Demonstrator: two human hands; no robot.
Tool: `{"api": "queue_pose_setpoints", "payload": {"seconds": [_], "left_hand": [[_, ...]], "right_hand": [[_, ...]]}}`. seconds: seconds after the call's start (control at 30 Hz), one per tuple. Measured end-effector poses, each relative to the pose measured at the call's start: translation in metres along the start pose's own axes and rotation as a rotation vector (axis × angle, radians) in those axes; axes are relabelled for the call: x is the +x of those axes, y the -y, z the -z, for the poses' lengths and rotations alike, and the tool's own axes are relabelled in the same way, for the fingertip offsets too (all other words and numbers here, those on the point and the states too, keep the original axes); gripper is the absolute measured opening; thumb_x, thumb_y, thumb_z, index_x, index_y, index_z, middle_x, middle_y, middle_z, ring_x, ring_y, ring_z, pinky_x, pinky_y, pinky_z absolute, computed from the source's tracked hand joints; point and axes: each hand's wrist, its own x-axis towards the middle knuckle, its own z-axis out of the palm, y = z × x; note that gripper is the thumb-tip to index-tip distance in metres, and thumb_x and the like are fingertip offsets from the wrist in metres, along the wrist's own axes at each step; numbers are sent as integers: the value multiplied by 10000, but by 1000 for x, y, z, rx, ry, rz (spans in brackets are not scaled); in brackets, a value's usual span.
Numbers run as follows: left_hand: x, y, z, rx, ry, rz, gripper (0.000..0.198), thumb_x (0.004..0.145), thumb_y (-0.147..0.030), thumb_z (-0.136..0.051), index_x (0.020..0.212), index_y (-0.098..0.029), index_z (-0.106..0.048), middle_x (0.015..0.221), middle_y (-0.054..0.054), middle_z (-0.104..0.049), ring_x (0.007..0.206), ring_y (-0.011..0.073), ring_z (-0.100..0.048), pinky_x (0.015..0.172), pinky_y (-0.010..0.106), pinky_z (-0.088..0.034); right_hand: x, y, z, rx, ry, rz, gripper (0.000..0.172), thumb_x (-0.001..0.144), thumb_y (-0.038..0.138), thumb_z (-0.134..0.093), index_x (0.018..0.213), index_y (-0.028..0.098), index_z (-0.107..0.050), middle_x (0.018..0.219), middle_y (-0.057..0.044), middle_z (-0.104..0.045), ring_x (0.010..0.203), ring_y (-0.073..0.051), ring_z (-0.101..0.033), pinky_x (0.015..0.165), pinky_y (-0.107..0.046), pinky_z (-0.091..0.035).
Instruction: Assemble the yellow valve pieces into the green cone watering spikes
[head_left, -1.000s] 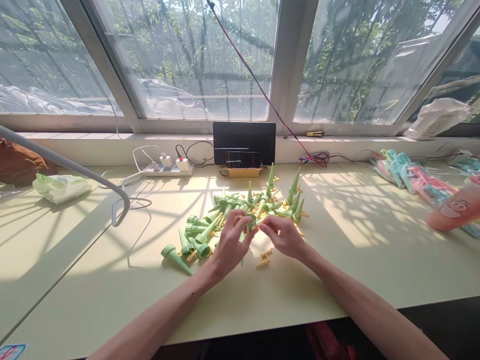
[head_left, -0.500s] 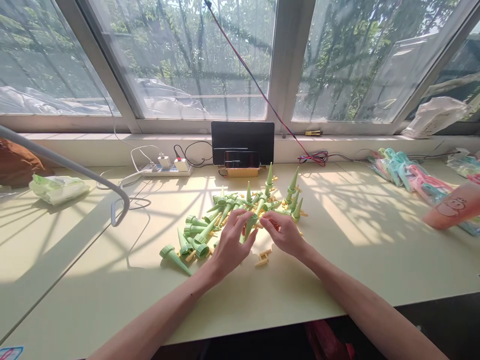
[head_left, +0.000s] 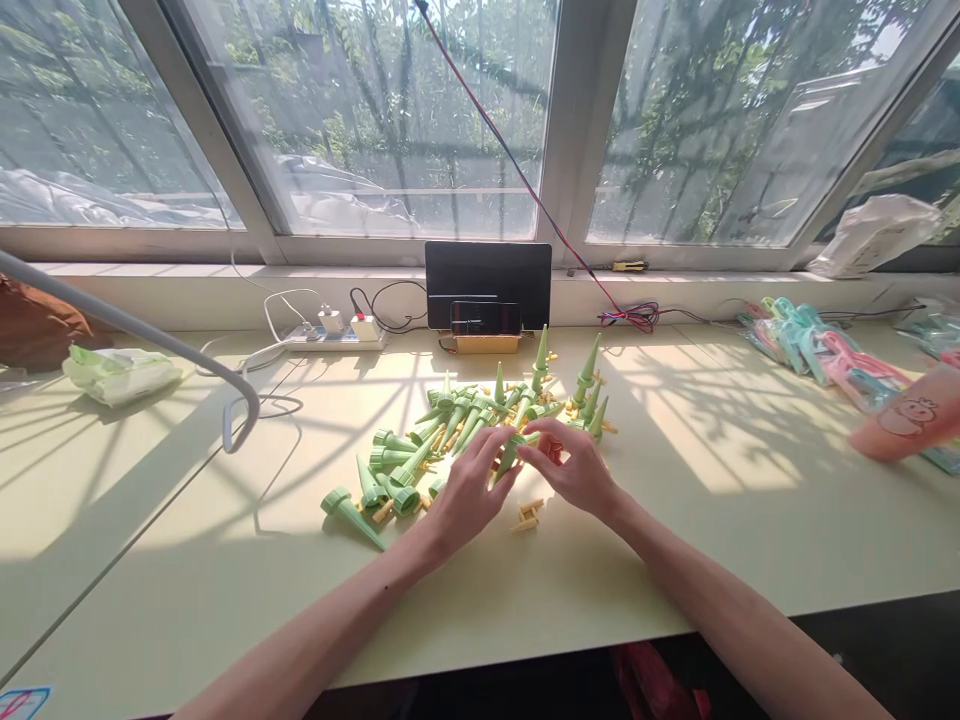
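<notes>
My left hand (head_left: 472,487) is closed around a green plastic cone-shaped spike (head_left: 508,457), its wide capped end up and its tip pointing down toward my palm. Close against that wide end, my right hand (head_left: 574,465) is pinched with thumb and forefinger; what lies between those fingers is too small and covered to make out. Just below the hands, a few small yellow plastic pieces (head_left: 528,514) lie on the table. Behind and left of them spreads a pile of green spikes (head_left: 409,463) mixed with yellow pieces. Several spikes (head_left: 587,370) stand upright at the right rear.
A tablet (head_left: 487,275) and a phone (head_left: 486,318) lean at the back by the window. Left are a power strip (head_left: 337,340), a grey curved arm (head_left: 150,325) and a tissue pack (head_left: 120,375). To the right are a pink cup (head_left: 904,415) and bagged coloured items (head_left: 802,340).
My right fingers have shifted slightly at the spike's wide end, and the spike has tilted a little in my left hand. The pile looks the same.
</notes>
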Motion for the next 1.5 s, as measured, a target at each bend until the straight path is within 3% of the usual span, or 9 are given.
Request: {"api": "queue_pose_setpoints", "payload": {"seconds": [0.33,0.63,0.8,1.0,1.3,1.5], "left_hand": [[-7,7,-6,-16,79,5,460,890,-205,-604,1316,-226,-433,1159,92,-599,849,155,-644,740,324,-585],[2,-5,3,50,-74,-28,247,893,-148,-563,1132,-195,-520,1027,63,-591,806,141,-604,716,292,-538],[1,-4,1,48,-71,-33,225,887,-117,-552,1099,-187,-526,1017,59,-587,797,133,-597,721,281,-528],[1,-4,1,40,-63,-30,214,887,-105,-540,1084,-188,-529,1016,60,-588,790,132,-595,713,277,-527],[1,-5,1,49,-80,-37,164,894,-117,-526,1040,-184,-553,949,54,-606,772,133,-585,698,273,-514],[0,0,1,111,-117,66,149,897,-172,-545,1041,-186,-583,664,-29,-589,546,103,-537,551,228,-463]], "right_hand": [[0,1,1,-110,70,33,238,933,323,-526,774,185,-639,606,11,-572,526,-102,-453,546,-235,-382],[3,-9,-1,-215,110,-82,297,904,295,-524,634,174,-534,525,44,-452,497,-86,-371,512,-228,-297],[2,-13,-4,-271,192,-104,354,897,280,-505,568,176,-423,498,59,-384,483,-79,-331,504,-232,-252],[1,-16,-6,-282,209,-133,353,907,304,-493,587,181,-409,498,62,-377,486,-83,-330,511,-232,-251],[3,-12,-2,-270,59,-116,341,929,308,-473,612,187,-429,527,60,-364,497,-88,-323,509,-229,-263],[5,-15,3,-251,-122,-87,308,944,340,-477,685,186,-544,520,57,-392,481,-93,-352,502,-224,-295]]}}
